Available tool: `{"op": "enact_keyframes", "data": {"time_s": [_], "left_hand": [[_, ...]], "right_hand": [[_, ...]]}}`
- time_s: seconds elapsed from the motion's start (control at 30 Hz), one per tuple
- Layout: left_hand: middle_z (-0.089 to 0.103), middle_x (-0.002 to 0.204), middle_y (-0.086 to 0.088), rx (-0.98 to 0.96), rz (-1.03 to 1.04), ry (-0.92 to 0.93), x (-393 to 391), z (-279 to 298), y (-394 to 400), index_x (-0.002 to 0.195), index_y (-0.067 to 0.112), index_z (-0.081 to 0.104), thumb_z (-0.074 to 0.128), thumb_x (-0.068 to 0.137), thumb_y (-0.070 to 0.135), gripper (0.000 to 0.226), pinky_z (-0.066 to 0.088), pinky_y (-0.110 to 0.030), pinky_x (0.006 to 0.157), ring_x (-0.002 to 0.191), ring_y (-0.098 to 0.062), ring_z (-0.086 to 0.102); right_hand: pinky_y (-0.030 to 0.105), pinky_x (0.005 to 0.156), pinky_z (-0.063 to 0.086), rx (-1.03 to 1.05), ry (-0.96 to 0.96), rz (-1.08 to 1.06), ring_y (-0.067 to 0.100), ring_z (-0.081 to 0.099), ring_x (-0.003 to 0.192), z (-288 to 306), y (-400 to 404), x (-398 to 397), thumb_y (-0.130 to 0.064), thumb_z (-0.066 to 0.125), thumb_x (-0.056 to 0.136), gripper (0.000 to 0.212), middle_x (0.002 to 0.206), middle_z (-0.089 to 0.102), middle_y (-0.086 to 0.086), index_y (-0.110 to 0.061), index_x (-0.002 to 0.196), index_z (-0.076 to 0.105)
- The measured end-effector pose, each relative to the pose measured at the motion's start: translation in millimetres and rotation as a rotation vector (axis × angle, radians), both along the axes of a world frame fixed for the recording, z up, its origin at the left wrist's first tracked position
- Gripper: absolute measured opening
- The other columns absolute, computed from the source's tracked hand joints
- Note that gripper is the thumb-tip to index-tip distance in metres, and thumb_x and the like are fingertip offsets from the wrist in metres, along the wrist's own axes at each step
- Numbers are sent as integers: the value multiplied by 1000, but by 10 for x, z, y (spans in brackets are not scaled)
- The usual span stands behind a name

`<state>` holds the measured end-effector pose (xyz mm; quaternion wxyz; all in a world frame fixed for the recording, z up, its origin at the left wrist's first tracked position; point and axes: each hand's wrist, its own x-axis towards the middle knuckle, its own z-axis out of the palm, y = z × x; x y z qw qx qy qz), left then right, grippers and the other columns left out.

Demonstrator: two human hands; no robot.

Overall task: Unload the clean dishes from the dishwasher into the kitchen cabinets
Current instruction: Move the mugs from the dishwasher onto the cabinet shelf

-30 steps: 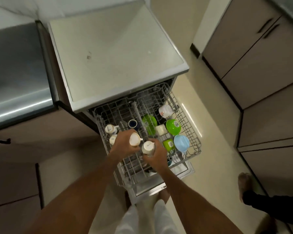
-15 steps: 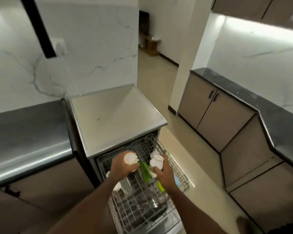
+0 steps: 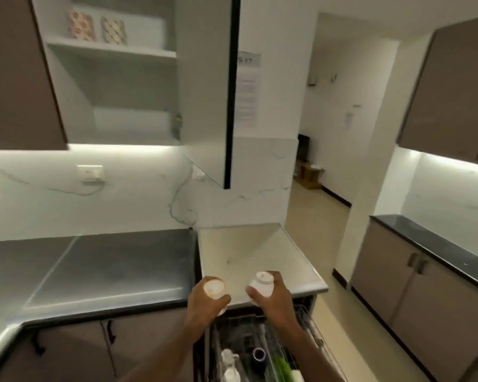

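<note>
My left hand point(image 3: 203, 304) grips a white cup point(image 3: 214, 288), held upside down above the front edge of the dishwasher top. My right hand point(image 3: 273, 299) grips a second white cup point(image 3: 262, 284) beside it, also base up. Below my wrists the pulled-out dishwasher rack point(image 3: 309, 326) holds more white cups point(image 3: 228, 357), a dark cup point(image 3: 259, 354) and something green point(image 3: 280, 366). High up on the left an upper cabinet point(image 3: 116, 78) stands with its door point(image 3: 207, 86) swung open; two patterned items point(image 3: 97, 26) stand on its top shelf, and the lower shelf looks bare.
A white dishwasher top point(image 3: 254, 257) lies ahead of my hands, a dark grey counter point(image 3: 94, 268) to its left. The open door's lower corner hangs above the counter. Lower cabinets with a black top point(image 3: 425, 277) line the right; a floor passage runs between.
Both hands lifted a white cup each out of the rack and up to counter height. My view tilted up from the rack to the open upper cabinet.
</note>
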<state>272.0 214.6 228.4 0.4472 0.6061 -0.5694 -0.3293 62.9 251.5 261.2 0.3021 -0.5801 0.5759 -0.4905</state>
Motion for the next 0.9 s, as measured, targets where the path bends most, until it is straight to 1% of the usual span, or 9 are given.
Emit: {"op": "enact_keyframes", "data": {"time_s": [0.07, 0.13, 0.2, 0.3, 0.47, 0.57, 0.63, 0.8, 0.9], "left_hand": [[71, 91, 9, 51, -3, 21, 294, 148, 54, 100, 31, 66, 97, 62, 29, 49, 52, -18, 71, 84, -5, 67], [74, 94, 3, 79, 11, 49, 676, 376, 89, 104, 28, 68, 99, 54, 32, 59, 59, -26, 76, 88, -13, 71], [75, 96, -4, 88, 35, 95, 1032, 617, 81, 106, 27, 68, 98, 50, 28, 63, 62, -34, 74, 89, -21, 73], [73, 97, -11, 56, 79, 165, 1545, 1071, 51, 112, 14, 67, 87, 61, 11, 54, 58, -29, 62, 83, -21, 71], [75, 104, 0, -106, 187, 173, 2358, 1639, -252, 115, 23, 65, 90, 44, 51, 80, 64, -37, 82, 93, -16, 73], [71, 105, 14, -246, 259, 72, 2756, 1947, -472, 114, 32, 63, 91, 59, 58, 67, 57, -19, 77, 96, -5, 68], [67, 109, 18, -299, 268, 29, 3050, 2155, -644, 116, 35, 58, 90, 68, 56, 62, 49, -9, 70, 99, -7, 66], [71, 105, 17, -426, 257, -20, 3758, 2614, -1190, 112, 33, 62, 91, 69, 53, 55, 51, -9, 67, 93, -2, 67], [72, 102, 17, -459, 257, -27, 4105, 2808, -1506, 107, 33, 65, 92, 69, 51, 50, 56, -17, 73, 91, -4, 70]], "right_hand": [[8, 75, 48, -22, -6, -1, -4, 67, 91, 230, -28, 210, -47, 89, 77, 48, 102, 72, -15, -36, 111, 58], [5, 71, 46, -49, 9, 15, -9, 65, 88, 484, -44, 482, -45, 89, 78, 44, 99, 72, -16, -37, 108, 59], [7, 71, 47, -84, 18, 48, -12, 64, 88, 699, -86, 767, -47, 89, 77, 43, 97, 72, -17, -37, 107, 60], [12, 72, 49, -145, 34, 111, -11, 63, 90, 1007, -181, 1263, -53, 89, 75, 42, 96, 73, -16, -40, 104, 62], [27, 86, 57, -204, 27, 170, -4, 69, 92, 1295, -544, 1997, -63, 85, 71, 47, 99, 75, -20, -43, 109, 65], [24, 84, 54, -209, 43, 183, 1, 68, 96, 1493, -856, 2398, -64, 83, 75, 52, 104, 73, -16, -42, 115, 58], [20, 78, 52, -221, 70, 199, 1, 67, 93, 1598, -1095, 2697, -65, 83, 73, 59, 105, 71, -14, -36, 116, 55], [33, 82, 61, -326, 93, 142, 6, 72, 87, 1821, -1754, 3379, -96, 66, 58, 75, 98, 74, -14, -41, 108, 60], [38, 83, 61, -391, 86, 104, 6, 71, 89, 1983, -2115, 3795, -96, 63, 64, 75, 101, 73, -14, -37, 110, 63]]}}
